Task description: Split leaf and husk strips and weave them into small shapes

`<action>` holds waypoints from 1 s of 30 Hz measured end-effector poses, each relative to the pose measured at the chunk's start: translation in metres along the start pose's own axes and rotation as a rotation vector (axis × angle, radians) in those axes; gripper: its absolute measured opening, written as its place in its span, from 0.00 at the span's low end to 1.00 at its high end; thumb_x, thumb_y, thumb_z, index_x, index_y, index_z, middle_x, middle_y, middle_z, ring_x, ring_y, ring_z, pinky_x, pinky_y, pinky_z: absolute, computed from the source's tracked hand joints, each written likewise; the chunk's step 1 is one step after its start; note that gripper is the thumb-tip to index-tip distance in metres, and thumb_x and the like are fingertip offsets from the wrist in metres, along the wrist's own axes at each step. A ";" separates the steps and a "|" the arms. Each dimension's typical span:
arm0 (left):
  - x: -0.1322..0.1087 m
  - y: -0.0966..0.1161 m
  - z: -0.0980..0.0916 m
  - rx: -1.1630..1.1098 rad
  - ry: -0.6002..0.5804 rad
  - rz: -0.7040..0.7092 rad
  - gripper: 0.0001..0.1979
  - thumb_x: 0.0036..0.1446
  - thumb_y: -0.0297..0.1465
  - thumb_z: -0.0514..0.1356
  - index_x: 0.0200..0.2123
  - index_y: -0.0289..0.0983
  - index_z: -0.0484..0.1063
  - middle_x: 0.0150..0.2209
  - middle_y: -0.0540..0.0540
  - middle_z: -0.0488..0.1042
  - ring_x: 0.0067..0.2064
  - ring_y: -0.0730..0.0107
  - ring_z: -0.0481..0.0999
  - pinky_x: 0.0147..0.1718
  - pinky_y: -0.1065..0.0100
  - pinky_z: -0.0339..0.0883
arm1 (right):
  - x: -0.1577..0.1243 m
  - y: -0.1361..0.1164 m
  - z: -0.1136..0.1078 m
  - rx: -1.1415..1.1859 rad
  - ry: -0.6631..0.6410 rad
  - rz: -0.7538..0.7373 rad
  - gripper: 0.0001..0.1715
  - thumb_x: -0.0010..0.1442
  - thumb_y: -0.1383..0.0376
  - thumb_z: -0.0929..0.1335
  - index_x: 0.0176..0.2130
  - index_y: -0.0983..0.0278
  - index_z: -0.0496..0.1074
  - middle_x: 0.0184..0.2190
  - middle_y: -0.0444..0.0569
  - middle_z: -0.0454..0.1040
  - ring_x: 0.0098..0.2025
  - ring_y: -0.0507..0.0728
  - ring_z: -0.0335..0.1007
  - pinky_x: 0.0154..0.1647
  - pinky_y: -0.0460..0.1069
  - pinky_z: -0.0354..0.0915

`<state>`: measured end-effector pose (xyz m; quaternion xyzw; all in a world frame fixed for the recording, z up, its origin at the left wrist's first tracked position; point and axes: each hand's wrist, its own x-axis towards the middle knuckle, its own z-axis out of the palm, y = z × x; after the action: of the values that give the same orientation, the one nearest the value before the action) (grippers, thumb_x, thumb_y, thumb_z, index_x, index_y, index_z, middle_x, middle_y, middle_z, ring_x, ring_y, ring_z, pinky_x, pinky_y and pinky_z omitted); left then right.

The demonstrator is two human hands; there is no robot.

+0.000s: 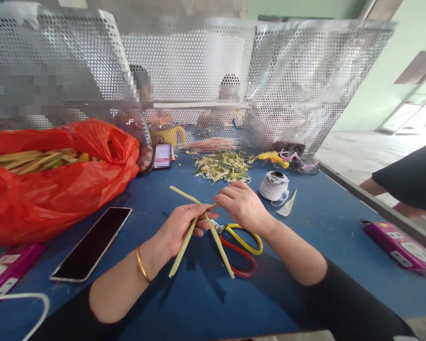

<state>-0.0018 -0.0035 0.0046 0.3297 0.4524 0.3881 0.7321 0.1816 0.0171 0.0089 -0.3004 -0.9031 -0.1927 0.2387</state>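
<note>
My left hand (pixel 179 227) is closed around pale green leaf strips (pixel 184 241) that cross above a blue table (pixel 199 303). My right hand (pixel 241 203) pinches the same strips where they meet, near the fingertips of the left. One strip runs up and left, the others hang down toward me. Scissors with yellow and red handles (pixel 241 246) lie on the table just under my right wrist. A gold bangle (pixel 141 265) circles my left wrist.
A red plastic bag (pixel 57 189) holding more strips sits at left, a dark phone (pixel 92 241) beside it. Leaf trimmings (pixel 223 166), a white thread spool (pixel 274 185), a yellow glue gun (pixel 274 158) and a perforated metal screen (pixel 199 66) lie beyond. Another person's arm (pixel 404 184) reaches in at right, above a pink box (pixel 401 246).
</note>
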 end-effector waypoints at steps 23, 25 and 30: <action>-0.011 -0.014 0.017 0.271 -0.100 -0.145 0.18 0.62 0.33 0.53 0.25 0.29 0.74 0.21 0.41 0.78 0.15 0.75 0.72 0.12 0.77 0.58 | 0.011 -0.035 -0.006 1.223 0.053 0.884 0.10 0.51 0.60 0.69 0.26 0.64 0.68 0.19 0.39 0.67 0.21 0.48 0.60 0.23 0.44 0.57; -0.008 -0.010 0.014 0.191 -0.035 -0.136 0.18 0.63 0.32 0.52 0.26 0.29 0.75 0.23 0.41 0.78 0.17 0.75 0.72 0.13 0.77 0.59 | 0.011 -0.036 -0.012 1.026 0.178 0.840 0.07 0.53 0.62 0.68 0.27 0.64 0.69 0.20 0.40 0.68 0.23 0.49 0.62 0.25 0.44 0.59; -0.001 -0.003 0.006 -0.048 0.106 -0.058 0.14 0.61 0.28 0.54 0.26 0.31 0.75 0.23 0.42 0.77 0.20 0.73 0.74 0.17 0.75 0.65 | 0.007 -0.042 -0.020 0.629 0.154 0.592 0.04 0.57 0.67 0.65 0.30 0.63 0.70 0.25 0.43 0.75 0.27 0.51 0.69 0.31 0.45 0.62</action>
<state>0.0044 -0.0064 0.0043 0.2777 0.4907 0.3944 0.7257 0.1565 -0.0210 0.0205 -0.4436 -0.7725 0.1464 0.4302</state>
